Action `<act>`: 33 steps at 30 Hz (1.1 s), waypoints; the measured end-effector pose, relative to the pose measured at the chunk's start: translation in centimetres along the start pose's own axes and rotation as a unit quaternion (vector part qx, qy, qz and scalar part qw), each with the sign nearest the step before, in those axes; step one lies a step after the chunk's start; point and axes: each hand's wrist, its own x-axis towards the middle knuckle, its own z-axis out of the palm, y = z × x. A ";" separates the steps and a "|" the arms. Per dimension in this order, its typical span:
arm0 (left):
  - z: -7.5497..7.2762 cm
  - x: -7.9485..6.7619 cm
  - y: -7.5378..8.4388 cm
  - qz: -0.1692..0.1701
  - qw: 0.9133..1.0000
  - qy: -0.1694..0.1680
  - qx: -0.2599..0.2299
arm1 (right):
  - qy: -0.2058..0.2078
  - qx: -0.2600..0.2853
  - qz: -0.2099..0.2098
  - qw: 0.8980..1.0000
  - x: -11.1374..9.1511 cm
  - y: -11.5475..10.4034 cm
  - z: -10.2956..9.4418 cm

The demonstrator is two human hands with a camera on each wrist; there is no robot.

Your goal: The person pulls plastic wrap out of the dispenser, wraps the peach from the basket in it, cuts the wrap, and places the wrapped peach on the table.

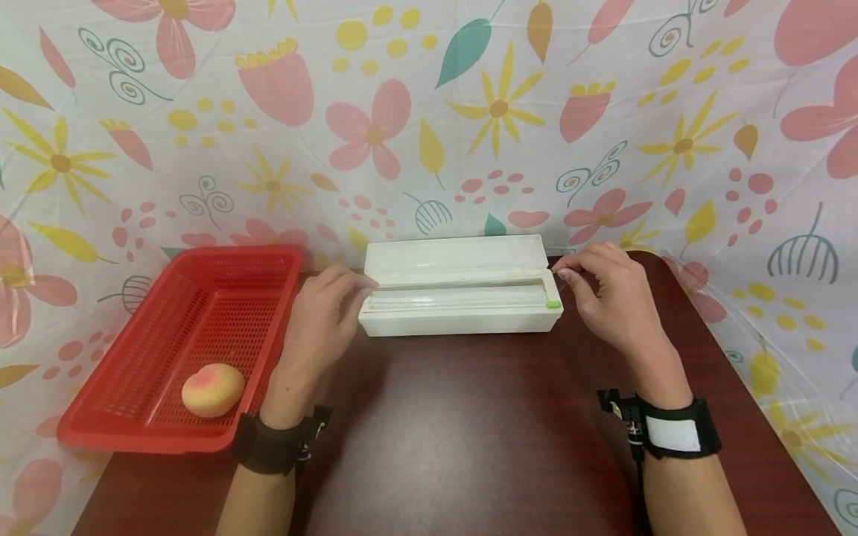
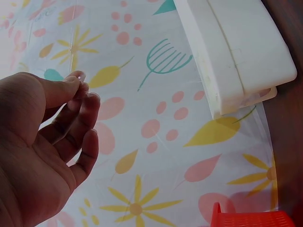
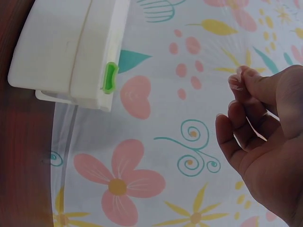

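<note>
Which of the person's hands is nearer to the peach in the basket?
Left. The left hand is beside the red basket, forward and right of the peach; the right hand is farther right, by the right end of the white box.

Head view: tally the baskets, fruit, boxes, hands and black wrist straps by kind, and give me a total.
Red basket: 1
Fruit: 1
White box: 1
Hands: 2, left hand and right hand
Wrist straps: 2, left strap and right strap
Total: 7
</note>
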 end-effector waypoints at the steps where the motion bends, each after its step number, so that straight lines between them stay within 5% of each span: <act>1: 0.0 0.0 0.0 0.001 1.000 0.000 0.001 | 0.001 0.000 0.000 1.000 0.0 0.0 0.0; 33: -1.0 0.2 0.7 0.008 1.000 0.005 0.013 | 0.026 0.009 -0.016 0.999 0.2 -0.9 -0.9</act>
